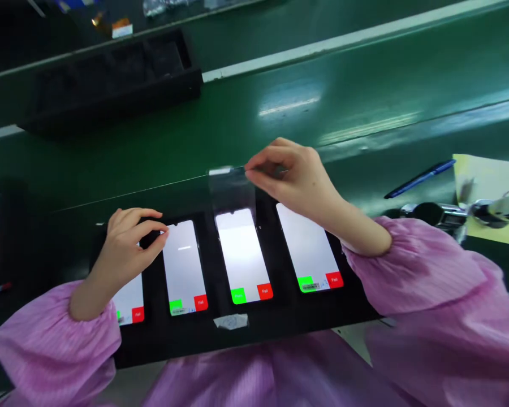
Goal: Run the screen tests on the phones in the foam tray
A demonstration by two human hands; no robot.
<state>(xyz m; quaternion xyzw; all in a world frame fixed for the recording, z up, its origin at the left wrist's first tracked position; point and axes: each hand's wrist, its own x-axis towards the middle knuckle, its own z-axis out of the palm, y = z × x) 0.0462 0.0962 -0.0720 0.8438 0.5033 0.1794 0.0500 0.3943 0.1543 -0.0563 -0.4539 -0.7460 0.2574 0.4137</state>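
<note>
My right hand (294, 175) pinches the upper right corner of a clear plastic film (233, 189), which hangs over the top of a lit smartphone (244, 254). This phone's white screen shows a green box and a red "Fail" box at the bottom. My left hand (131, 237) is closed, thumb and forefinger together at the upper left corner of another lit smartphone (184, 265); whether anything is between them I cannot make out. A phone (129, 299) at the left is partly hidden behind that hand. To the right lies another phone (309, 243), partly under my right wrist.
The phones lie on a black tray (280, 325) with a small whitish sticker (231, 321) near its front edge. Behind is a long black box (110, 85) on the green bench (365, 85). At right are a blue pen (419, 179), yellow paper (487, 175) and metal objects (435, 215).
</note>
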